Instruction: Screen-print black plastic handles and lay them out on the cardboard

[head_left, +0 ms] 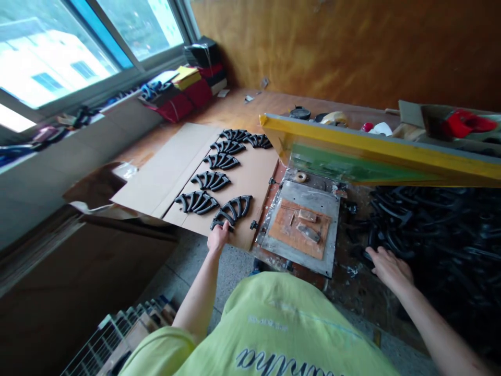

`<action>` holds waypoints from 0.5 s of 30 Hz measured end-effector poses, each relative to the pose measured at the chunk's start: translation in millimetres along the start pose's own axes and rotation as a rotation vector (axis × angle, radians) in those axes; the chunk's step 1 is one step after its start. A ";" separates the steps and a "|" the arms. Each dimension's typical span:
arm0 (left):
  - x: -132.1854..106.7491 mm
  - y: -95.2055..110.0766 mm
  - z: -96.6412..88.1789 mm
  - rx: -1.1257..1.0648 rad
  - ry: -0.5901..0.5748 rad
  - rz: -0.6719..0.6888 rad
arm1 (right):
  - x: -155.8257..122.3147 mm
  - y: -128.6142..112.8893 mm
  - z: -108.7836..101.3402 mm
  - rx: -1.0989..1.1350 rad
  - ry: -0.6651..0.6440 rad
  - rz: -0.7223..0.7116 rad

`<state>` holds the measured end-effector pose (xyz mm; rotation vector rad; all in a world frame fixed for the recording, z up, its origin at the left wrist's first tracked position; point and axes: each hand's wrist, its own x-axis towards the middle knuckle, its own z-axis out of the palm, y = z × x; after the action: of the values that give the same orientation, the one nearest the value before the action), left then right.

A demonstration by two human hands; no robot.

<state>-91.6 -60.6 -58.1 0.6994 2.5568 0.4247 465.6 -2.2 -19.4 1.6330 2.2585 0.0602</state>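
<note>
Several fans of black curved plastic pieces [211, 180] are lying in a row on a flat brown cardboard sheet [256, 175], each fan just clear of the next. The left hand [218, 236] is reaching over the sheet's near edge, its fingers [221, 226] curling onto the near tip of the closest fan [231, 211]; whether they are gripping or only pressing, I cannot tell. Bare cardboard is lying open to the right of that fan, up to the sheet's right edge. Beside that edge, a grey metal plate with an orange-brown pad [301, 224] is sitting on the wooden worktop [235, 107], under a raised yellow-framed green screen [376, 151]. The right hand [389, 266] is resting flat, fingers spread and released, at the near edge of a loose heap of black curved parts [430, 230].
</note>
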 end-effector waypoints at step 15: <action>-18.1 89.6 42.5 0.138 0.153 0.041 | -0.4 17.3 -13.5 0.053 -0.074 0.055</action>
<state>-20.6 10.8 -52.0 0.7981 2.7410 0.3284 477.5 5.4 -2.5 1.6961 2.1778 -0.0455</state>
